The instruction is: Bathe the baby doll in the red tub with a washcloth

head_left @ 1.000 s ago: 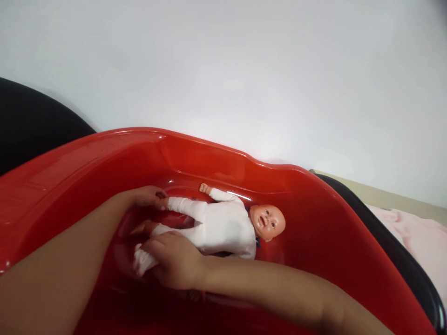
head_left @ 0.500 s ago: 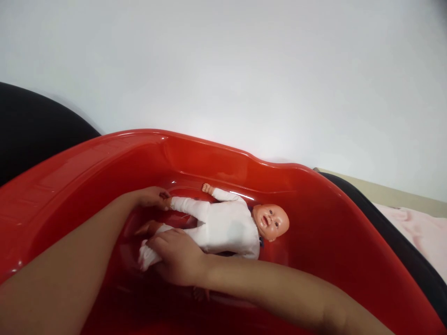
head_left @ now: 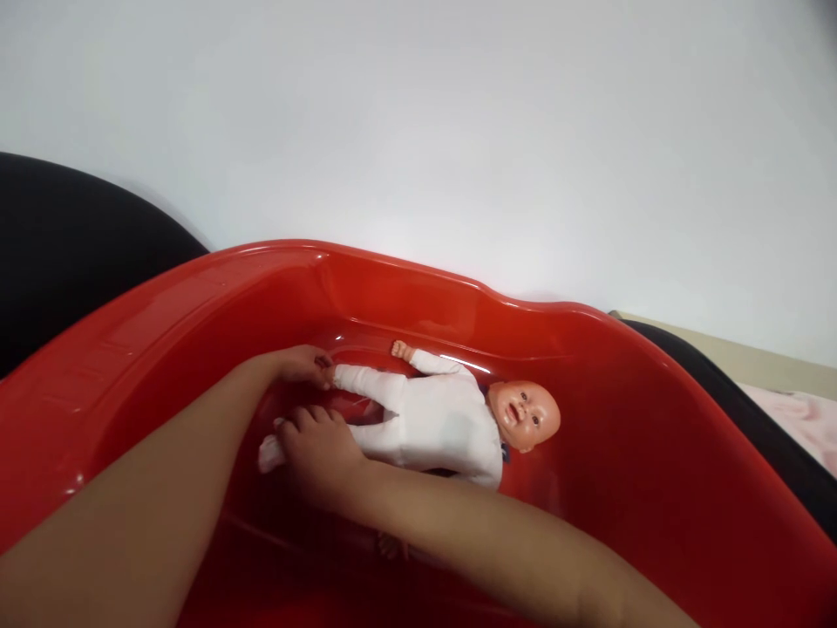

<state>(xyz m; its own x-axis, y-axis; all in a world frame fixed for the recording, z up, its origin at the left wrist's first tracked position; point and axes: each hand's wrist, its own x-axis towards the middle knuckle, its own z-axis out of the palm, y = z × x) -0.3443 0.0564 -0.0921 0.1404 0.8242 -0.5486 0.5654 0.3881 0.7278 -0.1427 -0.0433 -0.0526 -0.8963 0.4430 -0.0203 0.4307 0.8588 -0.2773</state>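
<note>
A baby doll point(head_left: 445, 423) in white clothing lies on its back inside a red baby bathtub point(head_left: 411, 292), its head to the right. My left hand point(head_left: 304, 365) has its fingers closed around the doll's far foot. My right hand point(head_left: 323, 449) is over the doll's near lower leg, its fingers curled, hiding that foot. A crumpled white cloth point(head_left: 269, 454) sticks out from under my right hand on its left side. One doll hand shows below my right forearm; the rest of that arm is hidden.
A white wall point(head_left: 418, 131) stands behind the tub. Dark rounded surfaces point(head_left: 85, 235) show beside the tub at left and right. Pale pink fabric point(head_left: 801, 423) lies at the far right, beside a beige strip point(head_left: 732, 344).
My right hand has moved up with the white cloth, onto the doll's near foot, which showed beside it before. My left hand keeps its hold. The whole view has shifted slightly.
</note>
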